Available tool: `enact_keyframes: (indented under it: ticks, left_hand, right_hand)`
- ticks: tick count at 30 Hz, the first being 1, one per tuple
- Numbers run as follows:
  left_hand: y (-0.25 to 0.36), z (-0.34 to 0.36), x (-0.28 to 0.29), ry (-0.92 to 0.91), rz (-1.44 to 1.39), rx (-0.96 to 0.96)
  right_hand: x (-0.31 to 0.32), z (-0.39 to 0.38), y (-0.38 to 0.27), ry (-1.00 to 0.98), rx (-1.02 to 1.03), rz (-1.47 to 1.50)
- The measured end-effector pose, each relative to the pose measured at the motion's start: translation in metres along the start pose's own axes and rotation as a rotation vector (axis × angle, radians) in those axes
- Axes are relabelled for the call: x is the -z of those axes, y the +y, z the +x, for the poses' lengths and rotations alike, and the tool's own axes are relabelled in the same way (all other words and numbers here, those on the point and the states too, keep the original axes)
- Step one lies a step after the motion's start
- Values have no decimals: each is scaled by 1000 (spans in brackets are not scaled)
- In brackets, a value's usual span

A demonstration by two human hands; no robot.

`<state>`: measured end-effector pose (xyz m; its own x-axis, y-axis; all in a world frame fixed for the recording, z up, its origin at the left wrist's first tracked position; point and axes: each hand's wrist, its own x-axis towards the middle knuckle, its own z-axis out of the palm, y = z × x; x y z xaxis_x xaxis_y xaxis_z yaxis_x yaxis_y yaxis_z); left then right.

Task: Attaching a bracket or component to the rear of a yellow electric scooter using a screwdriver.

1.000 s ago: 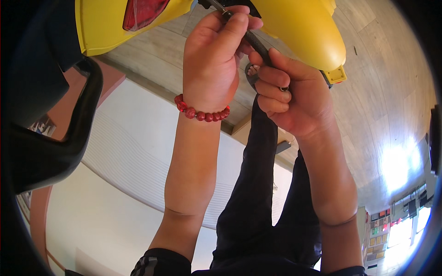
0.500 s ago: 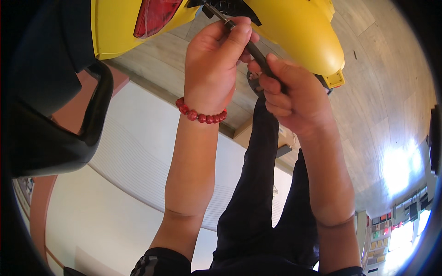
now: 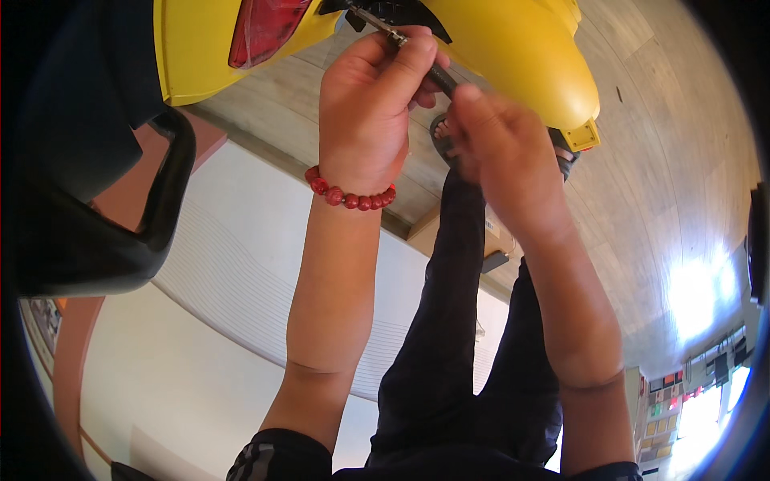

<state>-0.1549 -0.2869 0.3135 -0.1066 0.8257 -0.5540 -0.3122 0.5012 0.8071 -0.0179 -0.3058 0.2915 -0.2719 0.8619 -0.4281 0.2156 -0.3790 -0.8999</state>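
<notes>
A long screwdriver-like tool with a thin metal shaft and a dark handle slants up toward a black part between yellow body panels. My left hand, with a red bead bracelet on its wrist, is closed around the tool where shaft and handle meet. At the handle's rear end is my right hand, closed and partly smeared by motion. The tool's tip reaches the black part near the top edge; what it touches there is too small to make out. Left of it, a red tail light sits in a yellow panel.
A rounded yellow panel bulges out at the upper right above my feet. At the left stands a black curved bar beside a dark body. Wood-look flooring spreads to the right, with shelves at the lower right.
My right hand has turned and shifted slightly on the handle, covering more of its rear end. The left hand has barely moved, still around the tool.
</notes>
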Motion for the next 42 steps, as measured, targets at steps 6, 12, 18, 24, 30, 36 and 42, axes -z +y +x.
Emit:
enact_keyframes:
  ticks: [6, 12, 18, 24, 30, 36, 42]
  left_hand:
    - [-5, 1, 4, 6, -35, -9]
    - [-3, 0, -1, 80, 93, 6]
    - [-2, -2, 1, 40, 30, 0]
    - [-7, 1, 1, 37, 52, -11]
    - [-3, -1, -2, 81, 24, 12]
    - [-5, -1, -3, 122, 30, 22]
    - [-3, 1, -8, 130, 89, 53]
  right_hand:
    - [7, 7, -4, -458, -777, 1462]
    - [-1, -1, 0, 104, 83, -103]
    - [9, 7, 15, -755, -777, 1784]
    - [1, -4, -5, 124, -361, 743]
    - [21, 4, 9, -419, -602, 1213]
    - [0, -5, -9, -13, -455, 600]
    - [-4, -7, 5, 84, 89, -52]
